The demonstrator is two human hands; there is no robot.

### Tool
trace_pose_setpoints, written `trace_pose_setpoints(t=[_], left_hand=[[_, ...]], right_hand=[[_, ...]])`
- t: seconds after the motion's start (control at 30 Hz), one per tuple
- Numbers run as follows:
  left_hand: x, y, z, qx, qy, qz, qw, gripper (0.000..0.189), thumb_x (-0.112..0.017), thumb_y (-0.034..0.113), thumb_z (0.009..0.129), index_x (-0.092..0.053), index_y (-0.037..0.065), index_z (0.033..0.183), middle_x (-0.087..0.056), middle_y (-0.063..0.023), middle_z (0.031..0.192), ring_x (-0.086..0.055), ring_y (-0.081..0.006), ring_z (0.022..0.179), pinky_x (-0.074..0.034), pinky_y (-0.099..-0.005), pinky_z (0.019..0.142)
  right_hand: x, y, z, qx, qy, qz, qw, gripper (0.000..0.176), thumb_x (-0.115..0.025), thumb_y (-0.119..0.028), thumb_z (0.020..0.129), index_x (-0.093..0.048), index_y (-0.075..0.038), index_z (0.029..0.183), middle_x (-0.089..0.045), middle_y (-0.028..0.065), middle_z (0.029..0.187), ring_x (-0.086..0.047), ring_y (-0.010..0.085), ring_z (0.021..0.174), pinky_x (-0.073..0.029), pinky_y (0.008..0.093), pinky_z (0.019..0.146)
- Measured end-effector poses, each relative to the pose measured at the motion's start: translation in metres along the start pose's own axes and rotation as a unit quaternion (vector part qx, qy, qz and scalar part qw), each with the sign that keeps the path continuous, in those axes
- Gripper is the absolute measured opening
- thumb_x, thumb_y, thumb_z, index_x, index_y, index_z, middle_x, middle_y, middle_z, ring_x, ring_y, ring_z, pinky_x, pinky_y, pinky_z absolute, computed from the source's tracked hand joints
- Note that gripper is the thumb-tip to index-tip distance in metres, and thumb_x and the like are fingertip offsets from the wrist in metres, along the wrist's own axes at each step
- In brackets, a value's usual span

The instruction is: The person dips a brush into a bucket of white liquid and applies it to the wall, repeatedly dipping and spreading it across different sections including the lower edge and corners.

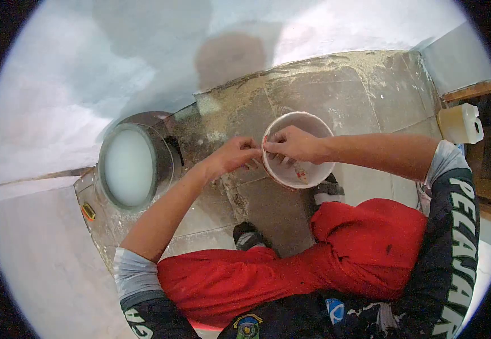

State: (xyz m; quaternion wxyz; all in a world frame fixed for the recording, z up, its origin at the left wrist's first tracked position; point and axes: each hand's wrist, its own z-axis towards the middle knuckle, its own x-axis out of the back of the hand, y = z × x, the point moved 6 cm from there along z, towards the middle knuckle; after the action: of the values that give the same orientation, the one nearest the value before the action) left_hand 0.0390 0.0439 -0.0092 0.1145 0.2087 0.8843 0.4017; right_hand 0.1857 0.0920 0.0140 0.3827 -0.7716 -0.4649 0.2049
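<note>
A white bucket [316, 178] stands on the floor between my feet and the wall, with reddish marks on its rim and inside. My right hand [297, 145] reaches over its opening, thumb and fingers pinched together at the left rim. Just outside that same rim is my left hand [238, 154], its fingertips drawn together and almost meeting the right ones. Anything small between the fingertips of either hand is too small to make out.
A large round tub [103, 175] of whitish liquid stands at the left by the wall. Near it lies a small yellow and black object [88, 212]. A yellowish jerrycan [453, 123] is at the right, beside a wooden frame [471, 90]. My feet are below the bucket.
</note>
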Motion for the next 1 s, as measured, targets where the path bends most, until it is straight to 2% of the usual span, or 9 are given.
trace_pose_setpoints(t=[0.03,0.17,0.23,0.43,0.67,0.73,0.8,0.97,1.0], left_hand=[[0.0,0.0,0.0,0.0,0.0,0.0,1.0,0.029,-0.063,0.031,0.089,-0.059,0.006,0.103,-0.066,-0.0054,0.094,-0.063,-0.0147,0.08,-0.051,-0.029,0.071],[0.001,-0.001,0.001,-0.002,-0.003,-0.003,1.0,0.029,-0.063,0.029,0.089,-0.059,0.005,0.103,-0.066,-0.0055,0.094,-0.063,-0.0149,0.081,-0.051,-0.029,0.072],[0.0,-0.001,0.002,-0.001,-0.005,-0.007,1.0,0.028,-0.063,0.029,0.089,-0.059,0.005,0.103,-0.066,-0.0055,0.095,-0.063,-0.0148,0.08,-0.051,-0.029,0.072],[0.0,-0.003,0.003,-0.009,0.006,-0.051,0.999,0.027,-0.064,0.028,0.087,-0.061,0.003,0.098,-0.063,-0.0048,0.091,-0.062,-0.0143,0.078,-0.051,-0.0286,0.069],[0.0,-0.005,0.004,0.0,0.013,-0.051,0.999,0.028,-0.064,0.029,0.087,-0.062,0.003,0.097,-0.064,-0.0051,0.092,-0.061,-0.014,0.078,-0.052,-0.0292,0.068],[0.001,-0.005,0.004,0.001,0.019,-0.049,0.999,0.028,-0.064,0.029,0.087,-0.062,0.003,0.098,-0.064,-0.0053,0.092,-0.062,-0.0141,0.078,-0.052,-0.0292,0.068],[0.0,-0.006,0.004,0.02,0.001,-0.035,0.999,0.027,-0.063,0.025,0.09,-0.058,0.006,0.107,-0.065,-0.0052,0.097,-0.062,-0.0146,0.083,-0.053,-0.031,0.075],[0.001,-0.003,0.003,0.01,0.01,-0.006,1.0,0.027,-0.062,0.026,0.09,-0.059,0.005,0.106,-0.065,-0.0048,0.094,-0.062,-0.0142,0.08,-0.052,-0.0299,0.073],[0.001,-0.004,0.004,0.005,0.014,0.001,1.0,0.027,-0.062,0.026,0.09,-0.059,0.005,0.106,-0.065,-0.0048,0.094,-0.062,-0.0143,0.079,-0.052,-0.0297,0.073]], right_hand=[[-0.002,0.002,0.0,-0.01,-0.014,0.014,1.0,0.037,-0.056,-0.034,0.094,-0.065,0.002,0.099,-0.063,0.0054,0.085,-0.06,0.014,0.074,-0.053,0.0292,0.064],[-0.004,0.007,0.003,-0.008,-0.023,0.051,0.998,0.035,-0.056,-0.031,0.094,-0.064,0.002,0.1,-0.063,0.0057,0.087,-0.061,0.0143,0.077,-0.055,0.03,0.066],[-0.003,0.005,0.004,0.02,-0.016,0.08,0.996,0.034,-0.057,-0.027,0.093,-0.066,0.005,0.095,-0.067,0.012,0.085,-0.065,0.0189,0.072,-0.056,0.0322,0.061],[-0.006,0.007,0.005,-0.001,-0.025,0.139,0.99,0.03,-0.059,-0.022,0.091,-0.065,0.007,0.094,-0.067,0.0139,0.085,-0.066,0.0218,0.075,-0.058,0.0338,0.064],[-0.008,-0.009,-0.004,-0.037,-0.005,0.105,0.994,0.03,-0.055,-0.02,0.093,-0.063,0.008,0.093,-0.066,0.0147,0.084,-0.067,0.0213,0.074,-0.058,0.0332,0.068],[-0.007,-0.011,-0.003,-0.022,0.013,0.096,0.995,0.03,-0.054,-0.018,0.092,-0.063,0.01,0.09,-0.066,0.0173,0.081,-0.067,0.0239,0.071,-0.059,0.0345,0.065],[-0.007,-0.012,-0.003,-0.031,0.025,0.083,0.996,0.03,-0.054,-0.019,0.092,-0.063,0.01,0.089,-0.066,0.0174,0.081,-0.067,0.0241,0.07,-0.059,0.0347,0.064],[-0.007,-0.014,0.002,-0.059,0.063,0.067,0.994,0.03,-0.058,-0.018,0.09,-0.063,0.012,0.086,-0.066,0.0181,0.079,-0.067,0.0241,0.066,-0.059,0.0343,0.058],[-0.006,-0.014,0.006,-0.054,0.071,0.014,0.996,0.029,-0.059,-0.017,0.088,-0.063,0.012,0.085,-0.065,0.0179,0.078,-0.067,0.0238,0.065,-0.059,0.0339,0.056]])
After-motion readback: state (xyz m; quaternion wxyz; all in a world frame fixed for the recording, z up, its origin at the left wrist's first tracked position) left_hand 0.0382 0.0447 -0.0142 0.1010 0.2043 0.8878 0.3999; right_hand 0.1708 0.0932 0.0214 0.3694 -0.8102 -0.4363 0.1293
